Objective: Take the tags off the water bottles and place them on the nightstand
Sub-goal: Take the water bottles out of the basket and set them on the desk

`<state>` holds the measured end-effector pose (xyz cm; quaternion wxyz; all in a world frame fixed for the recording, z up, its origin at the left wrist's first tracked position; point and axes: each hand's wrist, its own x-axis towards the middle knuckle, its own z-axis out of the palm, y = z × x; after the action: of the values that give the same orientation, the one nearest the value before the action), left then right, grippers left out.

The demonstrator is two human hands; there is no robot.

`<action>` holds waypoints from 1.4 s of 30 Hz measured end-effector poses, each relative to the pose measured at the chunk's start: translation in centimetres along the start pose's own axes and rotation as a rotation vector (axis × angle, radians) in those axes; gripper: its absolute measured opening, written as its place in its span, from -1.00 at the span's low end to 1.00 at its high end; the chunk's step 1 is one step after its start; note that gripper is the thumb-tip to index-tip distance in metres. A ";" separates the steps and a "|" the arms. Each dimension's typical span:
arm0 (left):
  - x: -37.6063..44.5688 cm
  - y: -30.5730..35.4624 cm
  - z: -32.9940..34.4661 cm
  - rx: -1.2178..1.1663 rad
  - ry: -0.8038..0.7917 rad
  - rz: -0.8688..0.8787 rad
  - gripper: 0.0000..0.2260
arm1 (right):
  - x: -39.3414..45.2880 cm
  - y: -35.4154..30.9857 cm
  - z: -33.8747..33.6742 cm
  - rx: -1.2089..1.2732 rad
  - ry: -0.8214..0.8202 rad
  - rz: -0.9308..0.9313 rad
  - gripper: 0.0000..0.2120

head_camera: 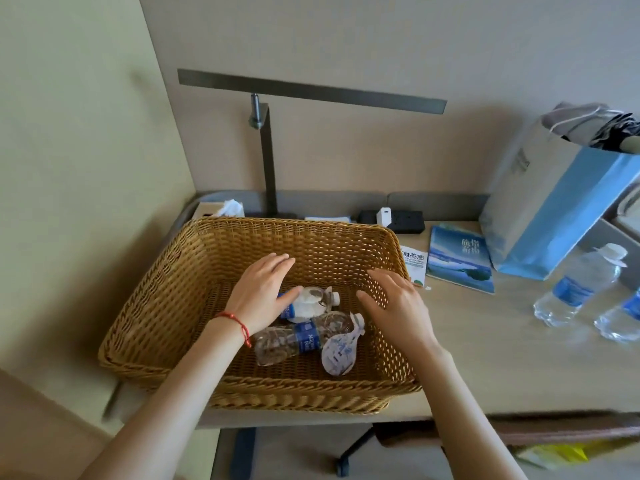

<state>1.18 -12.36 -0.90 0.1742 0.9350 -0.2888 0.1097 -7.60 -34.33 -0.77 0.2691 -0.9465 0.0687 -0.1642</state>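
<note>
Head view: at frame centre a wicker basket [166, 306] holds two bottles [298, 337] lying flat, the nearer with a tag [337, 351] at its neck. The left hand [261, 292], fingers straight, rests over the farther bottle [311, 301]. The right hand [394, 306] hovers open, apart from it. Two more bottles [578, 289] lie at right on the table [485, 341].

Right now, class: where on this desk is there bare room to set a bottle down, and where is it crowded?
Bare desktop lies between the wicker basket, the blue booklet and the two standing bottles. Crowded: the back edge, with tissue box, lamp base and charger, and the right corner by the paper bag.
</note>
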 end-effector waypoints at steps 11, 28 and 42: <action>5.2 -1.7 4.8 -0.171 -0.245 -0.046 -0.49 | 3.4 0.7 1.8 0.109 -0.064 0.164 -0.53; 10.7 -5.6 9.4 -0.359 -0.636 0.104 -0.53 | 3.6 -1.0 5.4 0.118 -0.087 0.610 -0.50; 12.5 -8.4 12.6 -0.494 -0.966 0.001 -0.53 | 5.7 1.9 7.7 0.252 -0.175 1.026 -0.59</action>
<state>17.53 -17.03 -10.77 0.2362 0.8099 -0.3537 -0.4038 0.36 -33.38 -6.39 0.4313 -0.7619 0.4794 0.0610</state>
